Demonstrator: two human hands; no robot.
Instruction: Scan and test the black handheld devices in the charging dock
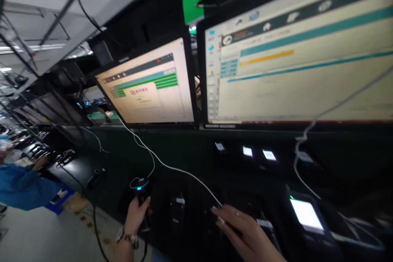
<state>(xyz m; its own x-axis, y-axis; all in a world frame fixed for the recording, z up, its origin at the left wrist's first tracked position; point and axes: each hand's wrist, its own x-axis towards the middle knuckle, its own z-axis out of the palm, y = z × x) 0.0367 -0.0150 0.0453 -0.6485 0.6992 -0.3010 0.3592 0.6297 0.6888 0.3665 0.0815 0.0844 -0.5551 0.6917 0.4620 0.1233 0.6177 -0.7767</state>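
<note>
1. Far to my left, a co-worker in a blue sleeve (21,186) sits at the same long dark worktop (76,170), one hand resting on it.
2. My left hand (135,213), a watch on its wrist, reaches up from below with its fingers curled shut around a black handheld scanner (141,190) that shows a small blue light and has a white cable (172,168) running off it.
3. My right hand (242,231) lies flat and spread, fingers loose and pointing left, touching a dark device (267,229) on the worktop; it grips nothing.
4. I count two lit monitors (150,86) above, three small lit screens (247,151) in a row behind, and one larger lit screen (305,215) just right of my right hand.
</note>
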